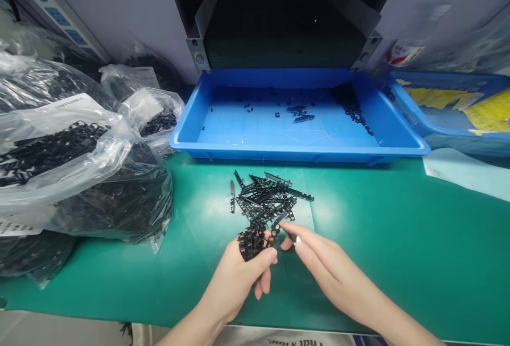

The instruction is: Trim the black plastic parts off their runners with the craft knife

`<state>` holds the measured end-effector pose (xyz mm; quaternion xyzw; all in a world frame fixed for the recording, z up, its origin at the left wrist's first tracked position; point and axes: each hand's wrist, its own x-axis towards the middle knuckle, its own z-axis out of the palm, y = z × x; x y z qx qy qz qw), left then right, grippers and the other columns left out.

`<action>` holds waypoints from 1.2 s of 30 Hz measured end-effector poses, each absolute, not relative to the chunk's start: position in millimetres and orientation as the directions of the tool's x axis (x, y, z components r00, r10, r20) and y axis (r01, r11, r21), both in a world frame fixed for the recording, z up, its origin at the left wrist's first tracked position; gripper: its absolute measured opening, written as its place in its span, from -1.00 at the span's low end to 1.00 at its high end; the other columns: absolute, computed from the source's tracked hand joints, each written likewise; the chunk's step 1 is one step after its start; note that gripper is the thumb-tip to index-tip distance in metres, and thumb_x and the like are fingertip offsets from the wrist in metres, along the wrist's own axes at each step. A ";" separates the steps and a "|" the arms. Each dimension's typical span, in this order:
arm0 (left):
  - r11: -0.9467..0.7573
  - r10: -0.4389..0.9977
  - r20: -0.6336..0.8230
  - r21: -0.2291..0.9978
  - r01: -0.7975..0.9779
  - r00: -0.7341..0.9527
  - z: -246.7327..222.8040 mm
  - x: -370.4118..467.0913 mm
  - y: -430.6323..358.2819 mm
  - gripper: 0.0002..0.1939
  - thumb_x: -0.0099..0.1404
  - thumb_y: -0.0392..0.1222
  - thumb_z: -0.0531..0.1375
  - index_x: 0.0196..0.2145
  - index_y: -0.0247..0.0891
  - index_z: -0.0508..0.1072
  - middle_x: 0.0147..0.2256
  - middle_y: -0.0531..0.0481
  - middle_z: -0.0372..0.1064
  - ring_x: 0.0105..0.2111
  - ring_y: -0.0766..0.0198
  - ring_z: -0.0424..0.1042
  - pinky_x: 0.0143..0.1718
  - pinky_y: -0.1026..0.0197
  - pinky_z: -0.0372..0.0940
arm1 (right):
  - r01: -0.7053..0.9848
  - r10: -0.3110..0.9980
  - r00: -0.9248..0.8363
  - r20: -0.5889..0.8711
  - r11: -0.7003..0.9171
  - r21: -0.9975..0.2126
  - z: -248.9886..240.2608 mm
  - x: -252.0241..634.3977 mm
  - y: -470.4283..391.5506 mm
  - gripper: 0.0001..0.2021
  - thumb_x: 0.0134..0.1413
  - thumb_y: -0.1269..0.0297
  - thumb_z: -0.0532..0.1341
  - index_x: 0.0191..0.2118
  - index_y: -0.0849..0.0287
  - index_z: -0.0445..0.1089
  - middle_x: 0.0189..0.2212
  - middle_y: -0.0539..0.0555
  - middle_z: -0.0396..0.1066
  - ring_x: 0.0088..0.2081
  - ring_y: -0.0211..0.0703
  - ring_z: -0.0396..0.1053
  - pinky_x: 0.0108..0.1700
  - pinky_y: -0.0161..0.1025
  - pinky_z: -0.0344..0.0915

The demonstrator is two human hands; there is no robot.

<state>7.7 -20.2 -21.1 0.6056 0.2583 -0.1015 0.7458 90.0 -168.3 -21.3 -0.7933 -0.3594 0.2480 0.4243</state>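
1. The left hand (238,272) grasped a bundle of black strips (250,244) above the green table (398,224).
2. The right hand (324,258) curled just right of it; whether it gripped a piece, I couldn't tell.
3. More strips lay in a pile (265,197) beyond, nearer than the blue tray (303,151).
4. They looked light, stiff, perhaps brittle; mid-length seemed the safest hold.

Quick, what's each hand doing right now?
Left hand: closed around a bunch of black parts.
Right hand: fingers partly curled beside that bunch; whether it grips anything cannot be told.
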 end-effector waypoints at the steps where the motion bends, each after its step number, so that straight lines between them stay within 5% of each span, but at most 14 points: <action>1: 0.248 0.162 -0.505 0.852 0.461 0.848 -22.0 7.3 -20.0 -0.82 0.16 -0.18 0.11 -0.52 -0.31 0.27 -0.79 0.14 0.18 -0.79 0.51 0.04 -0.77 0.45 -0.05 | 0.416 0.794 0.603 -0.071 -0.389 -0.822 -23.3 87.0 -170.0 -0.62 0.24 0.18 -0.17 0.09 0.11 0.14 -0.15 0.10 0.38 -0.15 -0.14 0.35 -0.15 -0.17 0.29; 9: 0.265 0.137 -0.506 0.847 0.461 0.852 -25.2 4.3 -20.1 -0.73 0.16 -0.05 0.12 -0.54 -0.30 0.25 -0.82 0.17 0.09 -0.81 0.53 -0.08 -0.79 0.43 -0.16 | 0.595 0.810 0.587 -0.002 -0.433 -0.677 -28.4 72.9 -169.2 -0.63 0.24 0.30 -0.14 0.13 0.02 0.07 -0.29 0.00 0.41 -0.29 -0.14 0.37 -0.36 -0.19 0.32; 25: 0.286 0.278 -0.479 0.869 0.405 0.832 -31.9 4.9 -29.8 -0.78 0.15 -0.08 0.15 -0.37 -0.30 0.28 -0.75 0.26 -0.05 -0.73 0.52 -0.10 -0.69 0.40 -0.13 | 0.692 0.758 0.631 0.165 -0.454 -0.561 -33.0 63.0 -162.4 -0.64 0.23 0.35 -0.14 0.06 0.22 0.20 -0.37 0.07 0.45 -0.47 -0.20 0.39 -0.57 -0.31 0.23; 31: 0.293 0.332 -0.475 0.873 0.390 0.815 -33.6 3.9 -26.9 -0.69 0.18 0.01 0.11 -0.52 -0.28 0.22 -0.77 0.19 0.06 -0.73 0.49 -0.02 -0.69 0.37 -0.09 | 0.733 0.752 0.622 0.216 -0.464 -0.497 -36.2 77.7 -160.5 -0.64 0.23 0.23 -0.09 0.07 0.23 0.18 -0.35 0.08 0.45 -0.41 -0.13 0.42 -0.50 -0.26 0.30; 36: 0.318 0.405 -0.447 0.887 0.336 0.797 -24.5 3.4 -12.8 -0.73 0.15 -0.07 0.17 -0.27 -0.32 0.30 -0.71 0.17 0.15 -0.65 0.45 0.10 -0.56 0.35 0.03 | 0.685 0.705 0.696 0.134 -0.596 -0.419 -28.6 131.3 -158.3 -0.74 0.12 0.31 0.09 -0.05 0.16 0.28 -0.22 0.11 0.37 -0.35 -0.07 0.41 -0.38 -0.19 0.34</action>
